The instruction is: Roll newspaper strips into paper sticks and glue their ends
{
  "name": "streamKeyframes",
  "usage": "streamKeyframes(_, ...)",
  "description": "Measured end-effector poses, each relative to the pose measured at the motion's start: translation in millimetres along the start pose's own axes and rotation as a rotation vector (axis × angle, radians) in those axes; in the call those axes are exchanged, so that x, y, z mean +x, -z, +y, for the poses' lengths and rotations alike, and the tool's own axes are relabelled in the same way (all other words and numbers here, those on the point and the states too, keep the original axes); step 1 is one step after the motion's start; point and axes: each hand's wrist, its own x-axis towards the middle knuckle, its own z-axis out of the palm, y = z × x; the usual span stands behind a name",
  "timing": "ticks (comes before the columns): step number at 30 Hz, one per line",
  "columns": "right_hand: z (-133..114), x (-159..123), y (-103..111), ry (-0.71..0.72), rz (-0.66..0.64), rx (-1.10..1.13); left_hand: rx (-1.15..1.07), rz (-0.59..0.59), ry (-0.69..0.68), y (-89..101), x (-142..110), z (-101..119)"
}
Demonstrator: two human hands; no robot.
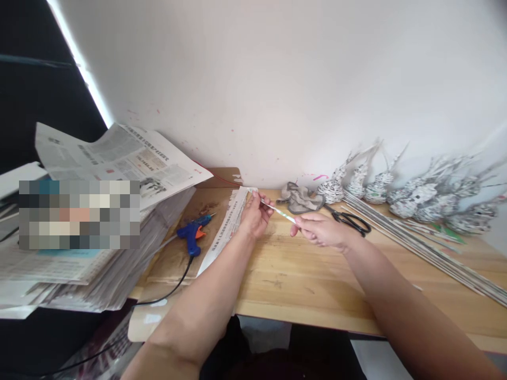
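Observation:
A thin rolled paper stick [282, 212] with green marks stretches between my two hands above the wooden table. My left hand [256, 215] pinches its far left end. Its other end sits in the closed fingers of my right hand [319, 230]. Just left of my left hand lie newspaper strips [226, 232], partly covered by that hand and forearm. A grey crumpled cloth [301, 198] rests beyond my right hand. Black-handled scissors [352, 220] lie partly behind my right wrist.
Left of the strips, a blue glue gun [194, 235] with a black cord rests on cardboard [166, 264]. A tall newspaper stack [106, 285] stands farther left. Several woven paper pieces [376, 187] line the wall. Long paper sticks [428, 248] lie across the wooden table [293, 285] at right.

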Motion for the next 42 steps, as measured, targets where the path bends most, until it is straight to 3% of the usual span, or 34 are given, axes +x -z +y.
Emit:
streamKeyframes(2, 3.0, -0.7, 4.0, 0.01, 0.025, -0.029, -0.008, 0.002, -0.007, -0.3, 0.2, -0.5)
streamKeyframes(7, 4.8, 2.4, -5.6, 0.149, 0.433, -0.573, 0.021, 0.196, -0.081, 3.5, 6.1, -1.5)
streamKeyframes(9, 2.6, 4.1, -13.3, 0.216, 0.521, -0.699, 0.032, 0.222, -0.078, 3.7, 7.1, -1.7)
streamKeyframes(12, -0.3, 6.1, -21.9, 0.223, 0.522, -0.764, 0.045, 0.237, -0.064, 1.3, 5.7, -2.2)
streamKeyframes(15, -1.0, 6.5, -22.2, 0.153, 0.478, -0.654, 0.052, 0.249, -0.072, -2.1, 3.0, -2.2)
streamKeyframes(17, -0.5, 5.3, -17.0, 0.128, 0.382, -0.471, 0.058, 0.242, -0.07, -3.4, 1.3, -1.9)
streamKeyframes(20, 0.7, 1.6, -5.3, 0.082, 0.137, -0.172, 0.052, 0.212, -0.045, -3.3, -0.6, -2.2)
streamKeyframes(22, 1.6, -0.3, 0.0, 0.051, 0.061, -0.112, 0.045, 0.195, -0.028, -1.8, -1.0, -3.5)
streamKeyframes(28, 2.1, 4.1, -15.0, 0.16, 0.378, -0.555, 0.045, 0.231, -0.011, 2.4, 1.0, -9.2)
streamKeyframes(32, 1.0, 7.5, -26.7, 0.224, 0.476, -0.734, 0.016, 0.217, 0.026, 1.4, 1.5, -8.7)
streamKeyframes(37, 0.2, 7.2, -27.6, 0.221, 0.502, -0.739, -0.057, 0.248, 0.032, -0.3, 1.6, -5.7)
streamKeyframes(42, 2.4, 9.0, -27.8, 0.219, 0.487, -0.599, -0.092, 0.266, 0.039, -1.2, 1.2, -5.1)
